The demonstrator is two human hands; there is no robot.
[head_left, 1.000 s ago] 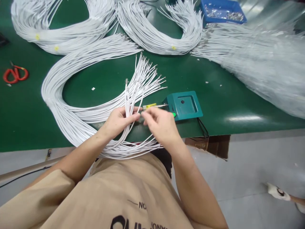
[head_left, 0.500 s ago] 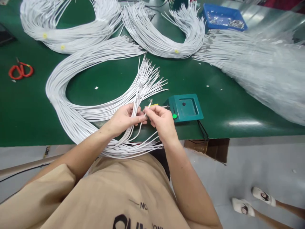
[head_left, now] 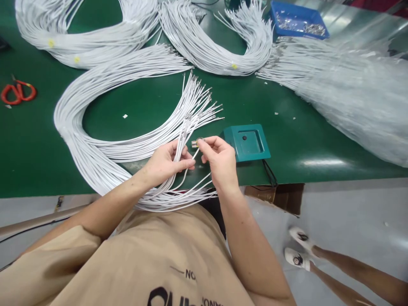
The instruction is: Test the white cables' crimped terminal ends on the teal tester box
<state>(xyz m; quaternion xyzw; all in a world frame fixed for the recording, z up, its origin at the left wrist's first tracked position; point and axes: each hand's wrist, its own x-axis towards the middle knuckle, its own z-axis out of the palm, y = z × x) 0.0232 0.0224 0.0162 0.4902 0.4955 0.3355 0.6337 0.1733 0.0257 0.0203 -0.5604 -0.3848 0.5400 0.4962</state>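
Observation:
Several white cables [head_left: 180,155] run up through my left hand [head_left: 170,161], which is closed around them with the thumb across. My right hand [head_left: 218,159] pinches the end of one white cable [head_left: 195,154]; its tip is mostly behind the fingertips. Small metal pieces [head_left: 194,144] show just left of those fingertips. Close beside the right hand stands a green device [head_left: 250,142] with a recessed top, its left side partly covered by the hand. A large curved bundle of white cables [head_left: 72,110] lies on the table left of both hands, its metal-tipped ends near the left hand.
More cable bundles [head_left: 216,55] lie along the back of the green table [head_left: 127,100]. A blue tray [head_left: 299,21] holds small metal parts. Red-handled scissors [head_left: 19,92] lie at far left, a plastic-covered bundle [head_left: 357,89] at right. A person's feet [head_left: 298,248] are on the floor at right.
My right hand has turned and moved its pinch up to the cable's end, slightly away from the left hand. The left hand keeps its cables. The person's feet at right have shifted left.

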